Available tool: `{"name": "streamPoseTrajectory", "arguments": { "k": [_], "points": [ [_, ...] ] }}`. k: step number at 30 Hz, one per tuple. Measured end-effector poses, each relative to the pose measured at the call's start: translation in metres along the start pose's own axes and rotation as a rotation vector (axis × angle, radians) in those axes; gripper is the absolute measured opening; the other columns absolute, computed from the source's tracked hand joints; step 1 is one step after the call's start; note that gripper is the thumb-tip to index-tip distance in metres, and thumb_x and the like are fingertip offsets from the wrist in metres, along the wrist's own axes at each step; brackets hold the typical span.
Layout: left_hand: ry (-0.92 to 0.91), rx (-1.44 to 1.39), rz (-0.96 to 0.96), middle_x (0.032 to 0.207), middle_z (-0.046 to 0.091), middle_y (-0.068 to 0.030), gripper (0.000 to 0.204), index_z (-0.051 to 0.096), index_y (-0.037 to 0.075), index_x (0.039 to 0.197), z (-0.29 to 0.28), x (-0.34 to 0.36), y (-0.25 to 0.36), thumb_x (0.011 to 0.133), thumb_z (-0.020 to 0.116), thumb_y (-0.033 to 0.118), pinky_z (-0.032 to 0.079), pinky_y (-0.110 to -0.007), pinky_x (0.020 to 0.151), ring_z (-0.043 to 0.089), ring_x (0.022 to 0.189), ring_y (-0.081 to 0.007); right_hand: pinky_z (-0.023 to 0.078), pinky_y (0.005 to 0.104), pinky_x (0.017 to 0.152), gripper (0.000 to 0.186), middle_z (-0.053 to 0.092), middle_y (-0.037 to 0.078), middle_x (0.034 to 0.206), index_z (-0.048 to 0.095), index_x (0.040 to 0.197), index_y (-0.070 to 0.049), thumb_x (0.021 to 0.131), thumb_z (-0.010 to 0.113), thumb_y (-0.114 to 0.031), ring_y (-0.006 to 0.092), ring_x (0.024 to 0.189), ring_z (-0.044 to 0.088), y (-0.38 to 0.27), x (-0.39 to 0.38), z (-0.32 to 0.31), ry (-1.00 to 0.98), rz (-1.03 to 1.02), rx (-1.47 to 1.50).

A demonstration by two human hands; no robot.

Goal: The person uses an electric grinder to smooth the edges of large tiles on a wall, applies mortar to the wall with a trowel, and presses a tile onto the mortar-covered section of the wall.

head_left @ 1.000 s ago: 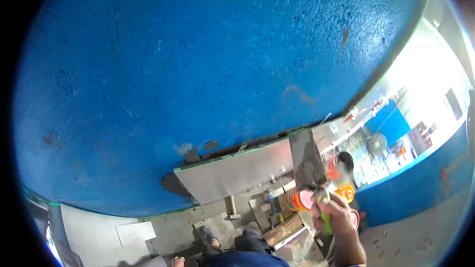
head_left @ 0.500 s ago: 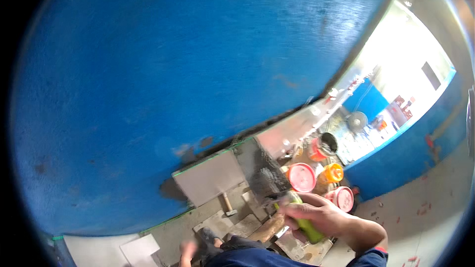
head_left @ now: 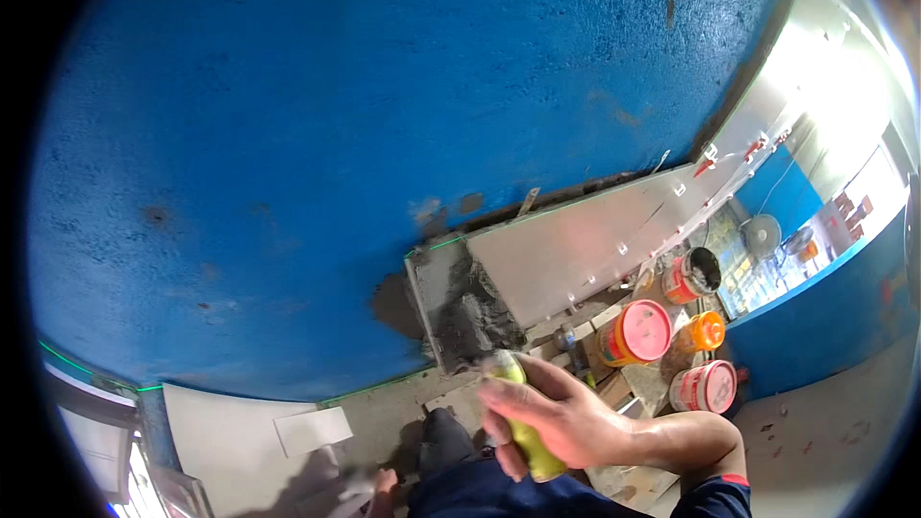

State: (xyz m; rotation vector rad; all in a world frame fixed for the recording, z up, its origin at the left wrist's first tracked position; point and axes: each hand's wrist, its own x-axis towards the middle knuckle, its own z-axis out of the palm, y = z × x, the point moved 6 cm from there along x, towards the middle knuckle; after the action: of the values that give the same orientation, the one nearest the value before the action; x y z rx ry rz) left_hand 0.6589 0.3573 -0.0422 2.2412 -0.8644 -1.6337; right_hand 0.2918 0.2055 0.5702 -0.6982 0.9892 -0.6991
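Beyond right hand (head_left: 564, 422), lidded buckets (head_left: 645, 328), open bucket (head_left: 683, 280), grey inside

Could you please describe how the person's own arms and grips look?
The right grip wears no glove, and the wrist and forearm are bare. A dark navy sleeve with red trim at its edge covers the upper arm. The left grip is too small and blurred for detail.

Upper-right glare, dark corners, curved edges
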Motion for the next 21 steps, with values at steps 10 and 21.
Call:
{"name": "streamPoseTrajectory", "arguments": {
  "k": [10, 21],
  "points": [
    [0.063, 0.04, 0.057, 0.068, 0.064, -0.0105, 0.024, 0.064, -0.004, 0.077, -0.088, 0.08, -0.017, 0.076, 0.061, 0.019, 0.048, -0.04, 0.055, 0.061, 0.058, -0.023, 0.045, 0.0308, 0.047, 0.028, 0.055, 0.004, 0.076, 0.048, 0.102, -0.007, 0.1, 0.056, -0.034, 0.0178, 0.053, 0.058, 0.02, 0.024, 0.043, 0.271, -0.11, 0.008],
    [0.351, -0.187, 0.897, 0.082, 0.065, -0.0119, 0.018, 0.06, -0.002, 0.095, -0.213, -0.004, 0.281, 0.096, 0.059, 0.016, 0.048, -0.034, 0.067, 0.064, 0.076, -0.0182, 0.044, 0.0268, 0.051, 0.01, 0.056, 0.003, 0.068, 0.054, 0.092, -0.004, 0.087, 0.06, -0.01, 0.0113, 0.055, 0.054, 0.257, 0.083, 0.029, 0.783, -0.318, -0.036]
  ]
}}
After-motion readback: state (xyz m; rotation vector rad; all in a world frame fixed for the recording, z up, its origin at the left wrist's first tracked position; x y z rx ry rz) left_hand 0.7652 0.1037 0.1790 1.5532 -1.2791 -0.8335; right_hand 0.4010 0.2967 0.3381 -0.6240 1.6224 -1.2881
